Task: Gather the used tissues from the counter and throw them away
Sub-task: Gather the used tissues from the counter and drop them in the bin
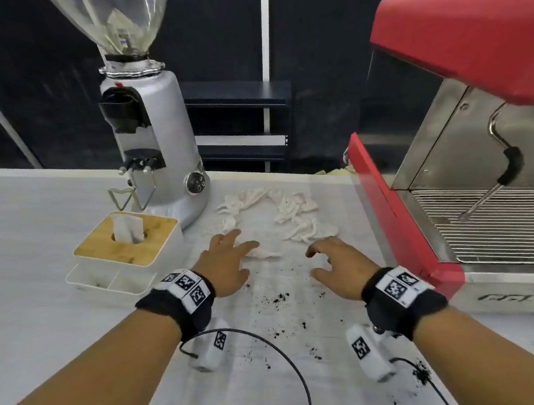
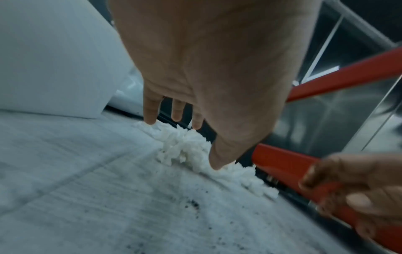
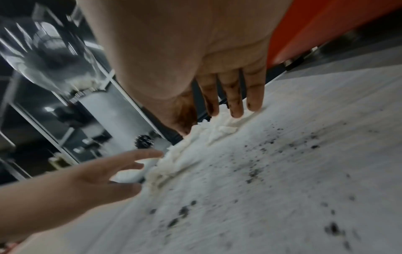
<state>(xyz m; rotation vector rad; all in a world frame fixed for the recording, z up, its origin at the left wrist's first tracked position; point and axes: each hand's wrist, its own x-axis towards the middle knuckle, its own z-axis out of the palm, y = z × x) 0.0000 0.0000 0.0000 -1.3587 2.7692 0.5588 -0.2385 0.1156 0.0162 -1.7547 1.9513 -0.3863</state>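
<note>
Several crumpled white used tissues point(image 1: 279, 211) lie scattered on the pale counter point(image 1: 39, 218) between the grinder and the espresso machine. My left hand point(image 1: 231, 252) reaches over the near left tissue point(image 1: 263, 252), fingers spread and straight, fingertips point(image 2: 150, 118) at the tissue pile point(image 2: 187, 147). My right hand point(image 1: 329, 258) hovers just short of the right tissue clump point(image 1: 312, 229), fingers loosely extended, its stained fingertips point(image 3: 237, 110) touching tissue point(image 3: 208, 132). Neither hand grips anything.
A silver coffee grinder point(image 1: 157, 140) stands at the back left, a wooden-topped tissue box point(image 1: 126, 240) in front of it. A red espresso machine point(image 1: 464, 144) with drip grate fills the right. Dark coffee grounds point(image 1: 279, 299) speckle the counter near my wrists.
</note>
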